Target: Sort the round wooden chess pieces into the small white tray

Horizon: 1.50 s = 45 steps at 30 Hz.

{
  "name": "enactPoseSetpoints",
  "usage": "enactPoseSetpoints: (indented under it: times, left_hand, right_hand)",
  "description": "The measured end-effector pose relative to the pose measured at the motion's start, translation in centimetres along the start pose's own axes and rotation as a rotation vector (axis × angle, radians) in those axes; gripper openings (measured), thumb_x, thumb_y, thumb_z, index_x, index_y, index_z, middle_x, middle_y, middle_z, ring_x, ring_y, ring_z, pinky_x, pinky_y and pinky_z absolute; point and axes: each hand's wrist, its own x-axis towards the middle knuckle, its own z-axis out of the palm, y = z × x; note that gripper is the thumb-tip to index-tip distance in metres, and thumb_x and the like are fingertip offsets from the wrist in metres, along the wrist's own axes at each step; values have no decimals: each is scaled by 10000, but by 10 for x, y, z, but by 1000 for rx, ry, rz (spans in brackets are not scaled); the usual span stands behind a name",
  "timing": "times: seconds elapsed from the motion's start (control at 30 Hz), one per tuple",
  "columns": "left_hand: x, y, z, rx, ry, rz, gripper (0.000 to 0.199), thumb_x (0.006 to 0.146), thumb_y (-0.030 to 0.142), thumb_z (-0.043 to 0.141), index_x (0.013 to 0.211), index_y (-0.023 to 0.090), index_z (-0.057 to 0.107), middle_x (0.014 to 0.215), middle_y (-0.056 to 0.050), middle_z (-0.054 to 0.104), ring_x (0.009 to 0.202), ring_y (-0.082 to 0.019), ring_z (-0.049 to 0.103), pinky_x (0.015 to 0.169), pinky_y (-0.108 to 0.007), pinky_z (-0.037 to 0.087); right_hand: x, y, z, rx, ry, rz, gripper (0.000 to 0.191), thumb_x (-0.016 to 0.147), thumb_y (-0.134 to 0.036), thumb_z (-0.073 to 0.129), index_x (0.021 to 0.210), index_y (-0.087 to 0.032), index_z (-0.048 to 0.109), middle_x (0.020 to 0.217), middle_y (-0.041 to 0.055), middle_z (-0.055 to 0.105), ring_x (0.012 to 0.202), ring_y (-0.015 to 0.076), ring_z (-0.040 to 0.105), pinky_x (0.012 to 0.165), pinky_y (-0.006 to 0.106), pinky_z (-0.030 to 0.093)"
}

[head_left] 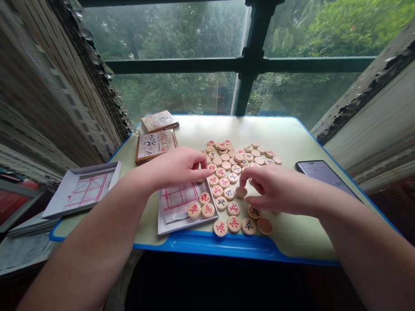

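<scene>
Wooden discs [225, 165] lie in a loose spread over the middle of the pale table [281, 128], some stacked at the far side, many marked with red or black characters and others showing a plain face. The left hand [184, 165] is above the right part of a shallow white box [188, 228], fingers curled inward near the discs by its edge; whether they pinch one, I cannot tell. Inside that box are a folded sheet with red lines [177, 202] and three discs with red characters, close together in the near right corner. The right hand [271, 187] reaches in from the other side, index finger and thumb bent around a plain disc [241, 192], the fingertip at its edge; a firm grip cannot be made out. A second white box [82, 189], also with a red-lined sheet, sits at the table's left edge. Two printed boxes [156, 145] are at the far left, and a phone [326, 176] lies at the right.
</scene>
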Motion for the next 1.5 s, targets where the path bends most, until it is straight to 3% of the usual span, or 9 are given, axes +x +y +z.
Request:
enactPoseSetpoints:
  times: [0.27, 0.43, 0.73, 0.93, 1.1, 1.27, 1.37, 1.5]
  left_hand:
    - [0, 0, 0, 42, 21, -18, 350, 820, 495, 471, 738, 188, 618, 614, 1, 588, 535, -119, 481, 488, -252, 270]
    - [-1, 0, 0, 60, 1, -10, 342, 821, 484, 474, 744, 192, 636, 626, 0, 599, 552, -124, 495, 498, -256, 279]
    - [-1, 1, 0, 39, -33, 16, 230, 805, 357, 487, 756, 200, 647, 641, 13, 613, 561, -122, 517, 490, -246, 296]
    - [-1, 0, 0, 35, -36, 27, 203, 799, 322, 481, 753, 206, 642, 642, 20, 613, 562, -120, 519, 487, -244, 302]
    - [-1, 1, 0, 52, -34, 29, 209, 798, 322, 477, 743, 201, 638, 639, 13, 611, 550, -117, 509, 493, -249, 299]
    - [0, 1, 0, 87, -37, 0, 210, 793, 331, 480, 730, 201, 632, 654, 6, 618, 563, -124, 511, 501, -254, 294]
    - [0, 0, 0, 91, -27, -18, 212, 791, 338, 480, 737, 206, 636, 644, 10, 612, 560, -125, 505, 495, -257, 289]
    - [0, -2, 1, 76, 0, -20, 214, 791, 338, 477, 750, 209, 643, 620, 15, 603, 553, -124, 496, 493, -260, 284]
  right_hand:
    - [6, 9, 3, -32, 37, 75, 329, 739, -427, 591, 974, -225, 702, 678, 22, 655, 528, 121, 523, 474, 226, 311]
    - [11, 5, 7, -57, -57, 81, 195, 746, -344, 575, 812, -242, 727, 647, 15, 660, 482, 107, 502, 452, 228, 287]
    - [8, 3, 6, -103, -99, 72, 228, 751, -393, 563, 805, -231, 714, 658, 32, 663, 541, 137, 545, 466, 236, 300]
    - [12, 2, 10, -128, -11, 98, 193, 715, -253, 584, 882, -231, 678, 714, 22, 660, 549, 123, 540, 471, 226, 282]
    - [8, 2, 8, -72, -19, 53, 196, 679, -282, 636, 867, -240, 672, 686, -7, 638, 526, 110, 521, 462, 218, 286]
    - [1, 6, 1, -8, -24, 23, 194, 743, -381, 593, 837, -233, 674, 646, -9, 632, 496, 103, 493, 456, 219, 300]
    - [3, 13, -4, -50, 63, 98, 205, 786, -350, 534, 844, -227, 687, 678, 13, 655, 526, 114, 519, 492, 229, 320]
    - [9, 24, -3, -220, 157, 311, 251, 772, -368, 517, 890, -256, 709, 765, 45, 689, 610, 173, 565, 496, 262, 304]
